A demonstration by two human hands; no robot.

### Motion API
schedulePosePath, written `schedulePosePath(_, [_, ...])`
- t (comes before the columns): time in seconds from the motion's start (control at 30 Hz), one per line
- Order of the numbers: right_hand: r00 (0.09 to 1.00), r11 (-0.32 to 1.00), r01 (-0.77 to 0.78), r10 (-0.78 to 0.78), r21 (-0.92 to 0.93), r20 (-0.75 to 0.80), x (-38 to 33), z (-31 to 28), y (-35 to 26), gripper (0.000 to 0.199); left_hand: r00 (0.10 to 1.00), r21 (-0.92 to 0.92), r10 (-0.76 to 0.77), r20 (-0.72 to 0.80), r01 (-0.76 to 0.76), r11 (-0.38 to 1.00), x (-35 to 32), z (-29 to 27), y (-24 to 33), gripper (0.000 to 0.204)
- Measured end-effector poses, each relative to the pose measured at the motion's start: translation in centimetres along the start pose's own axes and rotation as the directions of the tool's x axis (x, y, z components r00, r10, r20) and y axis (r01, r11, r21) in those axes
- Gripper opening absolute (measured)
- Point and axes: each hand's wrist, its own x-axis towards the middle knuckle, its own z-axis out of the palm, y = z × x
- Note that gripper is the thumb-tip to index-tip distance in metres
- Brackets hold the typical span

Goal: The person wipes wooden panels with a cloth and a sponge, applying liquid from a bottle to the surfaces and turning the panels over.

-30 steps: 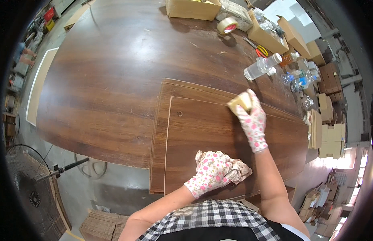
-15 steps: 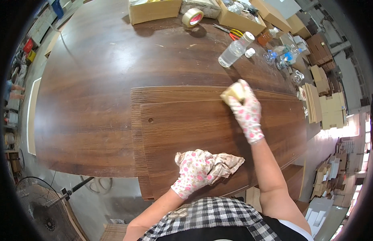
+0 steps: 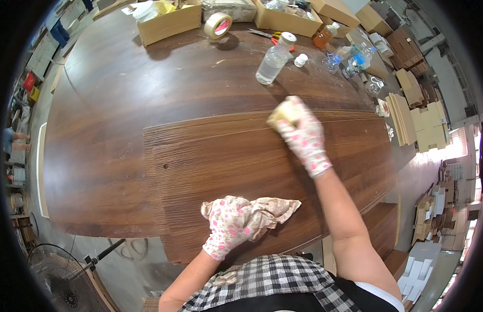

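Indoors, a person in floral gloves works at a brown worktop with both hands occupied. The right hand grasps a pale yellow sponge between thumb and fingers at the far edge of a wood-grain board; blur hides whether the sponge touches it. The left hand clenches a crumpled rag on the board, toward its near edge. The board lies across the worktop's near edge, jutting past it, with a round hole by its left end. Beyond the board stands a clear bottle; tape and an open box line the worktop's far edge. A fan stands off the near left corner.
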Motion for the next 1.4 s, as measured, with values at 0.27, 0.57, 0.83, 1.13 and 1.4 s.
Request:
schedulePosePath(0.27, [0.987, 0.970, -0.158, 0.153, -0.184, -0.041, -1.4, -4.6, 9.9, 0.056, 0.994, 0.085, -0.090, -0.063, 0.095, 0.992, 0.8, 0.7, 1.4, 0.026])
schedulePosePath(0.57, [0.996, 0.993, 0.037, -0.027, -0.114, 0.088, -0.4, -3.7, 10.0, 0.059, 0.998, 0.098, -0.020, -0.053, 0.025, 0.995, 7.3, 4.8, 3.9, 0.033])
schedulePosePath(0.83, [0.997, 0.997, -0.039, 0.034, -0.063, -0.065, 0.5, -10.4, 19.1, 0.047, 0.999, 0.219, -0.047, 0.013, 0.043, 0.975, 11.3, 10.1, 7.9, 0.042])
schedulePosePath(1.13, [0.941, 0.945, -0.310, 0.289, -0.107, -0.174, -0.4, -17.6, 34.1, 0.052, 0.989, 0.255, -0.010, -0.148, 0.048, 0.966, 13.2, 12.4, 8.6, 0.012])
schedulePosePath(1.4, [0.985, 0.988, -0.149, 0.150, -0.029, 0.083, -0.1, -15.1, 27.4, 0.059, 0.994, 0.297, 0.017, -0.108, 0.016, 0.955, 13.6, 12.7, 8.4, 0.012])
